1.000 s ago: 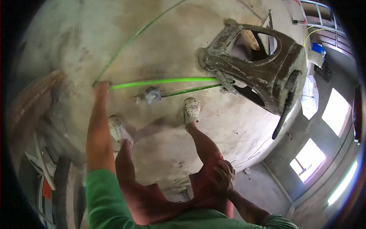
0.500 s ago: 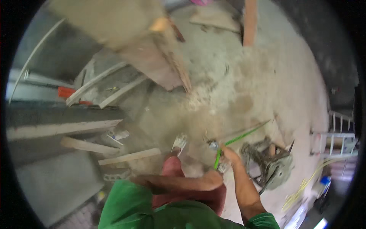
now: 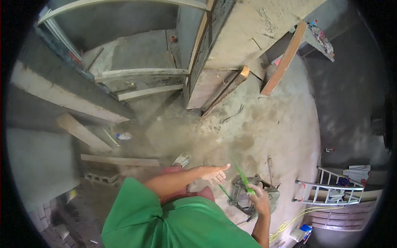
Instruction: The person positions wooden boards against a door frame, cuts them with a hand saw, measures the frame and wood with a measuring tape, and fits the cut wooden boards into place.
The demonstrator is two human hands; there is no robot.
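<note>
My left hand (image 3: 214,172) reaches across in front of me, its thumb and fingers stretched out, with nothing in it. To the right, my right hand (image 3: 260,199) is closed round a long, thin bright-green strip (image 3: 243,177). One end of the strip rises from the fist toward the far side and blurs out, so its exact kind cannot be told. Behind and beside the right hand lies a dirty, plaster-crusted frame (image 3: 273,194), like a stool on its side. A thin dark-green line (image 3: 223,190) shows between the hands; whether it belongs to the strip is unclear.
A brown plank (image 3: 285,60) leans ahead on the right, near a rough plastered column (image 3: 235,37). Pale boards (image 3: 120,160) and a plastic bottle (image 3: 124,136) lie to the left. A ladder (image 3: 328,192) and yellow cable (image 3: 285,226) are at the right.
My hands were close together at the green strip; now the left is apart from it and the right still grips it. The view has swung, and the strip points more away from me.
</note>
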